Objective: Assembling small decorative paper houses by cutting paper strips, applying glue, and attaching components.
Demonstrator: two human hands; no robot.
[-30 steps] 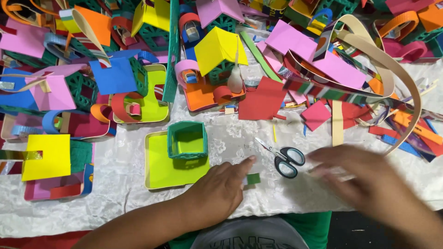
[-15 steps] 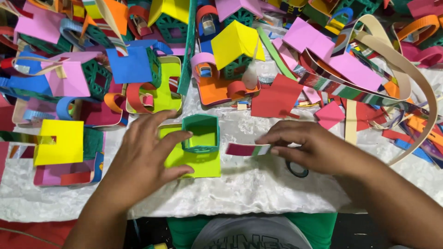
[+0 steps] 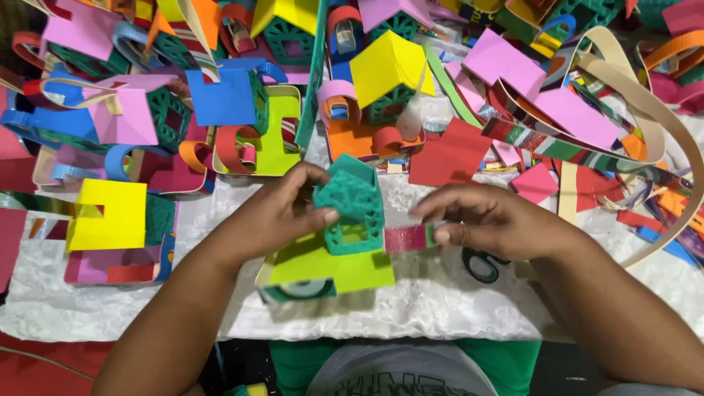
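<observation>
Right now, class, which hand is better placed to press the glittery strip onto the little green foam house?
Probably the right hand: it pinches the strip against the house, which the left hand steadies.

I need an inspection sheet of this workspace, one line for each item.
Surface: table under a white lacy cloth, mostly covered.
Job's things: green foam house on a lime base, lifted off the cloth; glittery pink strip at the house's side.
Clutter: many finished foam houses, a yellow roof, a red sheet, loose strips, scissors partly hidden.
Grippers: left hand grips the house; right hand pinches the strip.
Cables: nothing seen.
Surroundings: red floor below the table edge.
</observation>
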